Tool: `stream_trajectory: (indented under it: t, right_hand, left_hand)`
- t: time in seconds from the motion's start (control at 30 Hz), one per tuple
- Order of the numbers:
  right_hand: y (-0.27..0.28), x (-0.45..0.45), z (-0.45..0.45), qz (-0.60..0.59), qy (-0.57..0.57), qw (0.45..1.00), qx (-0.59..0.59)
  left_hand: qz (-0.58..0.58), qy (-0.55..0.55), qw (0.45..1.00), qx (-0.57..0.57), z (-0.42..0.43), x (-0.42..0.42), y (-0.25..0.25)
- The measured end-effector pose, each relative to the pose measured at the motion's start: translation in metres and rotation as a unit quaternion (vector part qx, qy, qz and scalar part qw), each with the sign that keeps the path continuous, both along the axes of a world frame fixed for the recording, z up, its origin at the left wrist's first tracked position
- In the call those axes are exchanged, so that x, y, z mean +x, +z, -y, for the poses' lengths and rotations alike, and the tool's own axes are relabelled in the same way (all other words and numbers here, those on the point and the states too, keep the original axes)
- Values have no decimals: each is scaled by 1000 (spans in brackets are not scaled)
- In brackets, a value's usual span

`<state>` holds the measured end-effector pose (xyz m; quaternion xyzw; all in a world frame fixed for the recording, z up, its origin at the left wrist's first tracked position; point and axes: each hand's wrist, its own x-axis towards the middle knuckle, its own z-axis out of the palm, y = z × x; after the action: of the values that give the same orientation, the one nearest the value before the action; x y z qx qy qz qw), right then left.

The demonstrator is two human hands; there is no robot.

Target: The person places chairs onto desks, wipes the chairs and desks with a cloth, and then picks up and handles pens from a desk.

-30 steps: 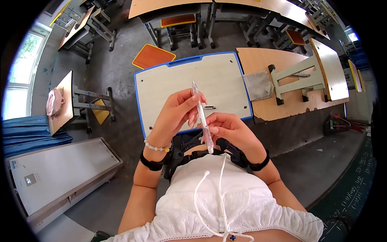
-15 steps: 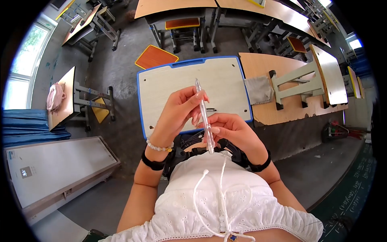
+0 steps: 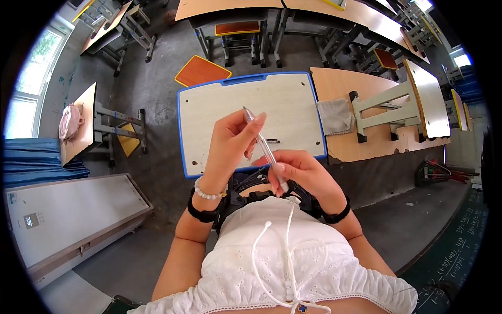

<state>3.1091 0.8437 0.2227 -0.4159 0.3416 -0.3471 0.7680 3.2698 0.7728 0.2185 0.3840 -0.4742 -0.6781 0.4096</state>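
Note:
A clear plastic pen (image 3: pixel 265 148) is held tilted between both hands, above the near part of a pale desk top with a blue rim (image 3: pixel 250 78). My left hand (image 3: pixel 234 137) pinches it close to its pointed end, which faces away from me to the upper left. Nearer my body, my right hand (image 3: pixel 299 171) has its thumb and fingers closed on the other end. On the desk top, just beyond my right hand, lies a small dark slim piece (image 3: pixel 273 141), perhaps another pen part; its kind cannot be made out.
Right of the desk stands a wooden table (image 3: pixel 334 83) bearing a grey cloth (image 3: pixel 335 116) and an overturned stool or small desk (image 3: pixel 426 99). An orange-topped stool (image 3: pixel 203 71) sits behind the desk. At left are a small desk with a pink bag (image 3: pixel 71 121) and a white cabinet (image 3: pixel 73 220).
The pen has tilted further, its pointed end swinging to the left and slightly lower. My left hand has shifted a little left with it; my right hand keeps hold near the other end.

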Motion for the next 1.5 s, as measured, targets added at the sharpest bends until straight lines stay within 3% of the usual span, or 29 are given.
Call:
stream_trajectory:
  t: [0.13,0.27,0.3,0.37,0.4,0.43,0.47,0.63,0.8,0.9,0.93,1.03,1.13,1.23,1.33,1.5]
  right_hand:
    - [-2,-7,6,17,-131,991,8]
    - [-35,-25,24,20,-117,993,8]
    - [-64,-37,35,-20,-112,993,7]
    - [-122,-68,61,-215,-118,969,-7]
    - [-170,-98,70,-346,-105,931,-41]
    - [-211,-125,72,-573,-94,804,-128]
    - [-241,-150,72,-757,-76,616,-203]
    - [-303,-229,51,-779,-99,602,-146]
    - [-290,-218,51,-774,-178,572,-202]
    - [-294,-207,51,-770,-224,562,-203]
    - [-294,-205,52,-767,-244,555,-209]
    - [-293,-187,39,-749,-215,603,-169]
    - [-287,-169,25,-724,-181,603,-281]
    - [-277,-176,34,-704,-204,638,-235]
    - [-300,-195,56,-722,-203,627,-212]
    - [-336,-207,119,-709,-244,634,-189]
  left_hand:
    - [-8,2,1000,-22,7,8,-5]
    - [100,-105,988,-49,28,20,-19]
    - [93,-128,987,-8,37,22,-27]
    - [79,-172,979,71,60,28,-49]
    - [79,-200,971,100,75,36,-74]
    - [107,-204,969,93,80,41,-95]
    - [134,-208,965,86,87,44,-114]
    - [217,-252,941,71,97,36,-211]
    - [315,-255,914,-25,80,20,-288]
    - [347,-214,908,-96,72,17,-288]
    - [365,-194,895,-167,70,16,-284]
    - [412,-159,828,-346,61,7,-267]
    - [465,-186,751,-429,52,-4,-261]
    - [503,-227,713,-433,44,-22,-275]
    - [531,-249,688,-427,33,-38,-301]
    - [491,-272,788,-252,45,-40,-290]
